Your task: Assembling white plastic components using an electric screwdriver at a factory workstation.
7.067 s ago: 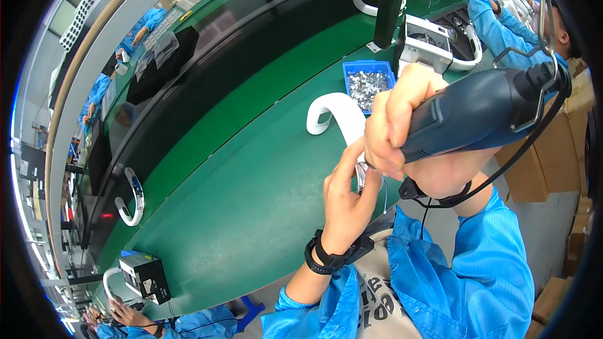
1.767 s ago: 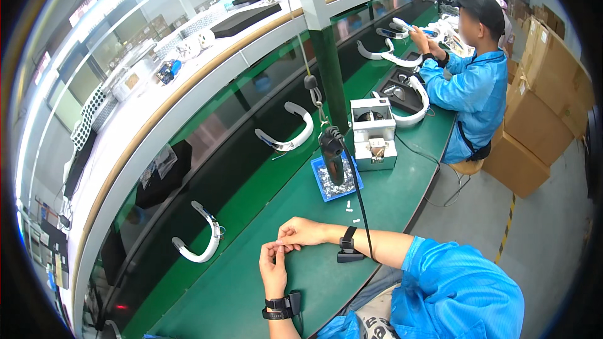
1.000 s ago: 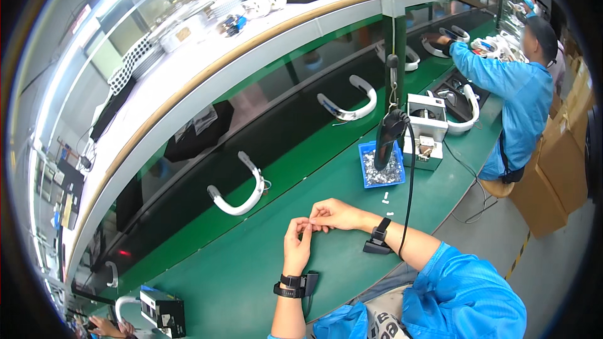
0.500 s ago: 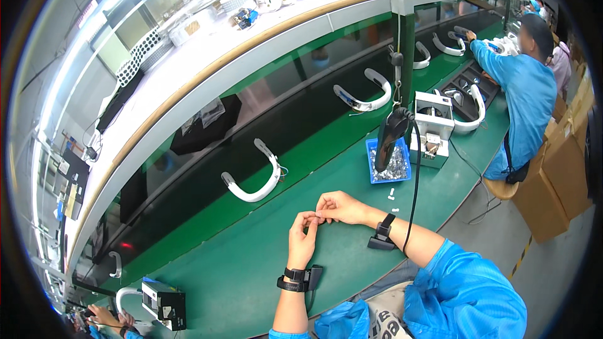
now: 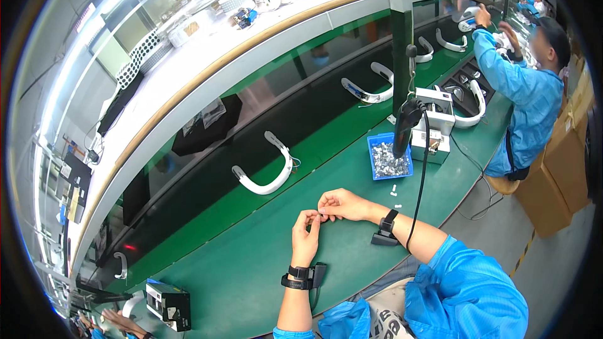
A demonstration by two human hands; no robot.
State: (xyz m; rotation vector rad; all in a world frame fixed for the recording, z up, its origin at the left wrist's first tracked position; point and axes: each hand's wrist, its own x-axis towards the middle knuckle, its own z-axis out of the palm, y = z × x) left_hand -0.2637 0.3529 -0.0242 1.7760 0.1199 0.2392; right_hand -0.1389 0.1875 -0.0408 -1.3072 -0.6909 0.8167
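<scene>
We've got our left hand (image 5: 306,233) and right hand (image 5: 339,204) pinching together on some tiny part (image 5: 321,215) over the green bench (image 5: 251,263).

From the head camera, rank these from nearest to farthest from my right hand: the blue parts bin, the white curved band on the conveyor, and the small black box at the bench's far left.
From the right hand:
1. Blue parts bin, ahead and to the right.
2. White curved band, ahead and to the left on the dark belt, slightly farther.
3. Small black box, far left near the bench edge.

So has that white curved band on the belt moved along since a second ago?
Yes. The white curved band has travelled along the dark conveyor belt toward the person's right, nearer the green post.
</scene>
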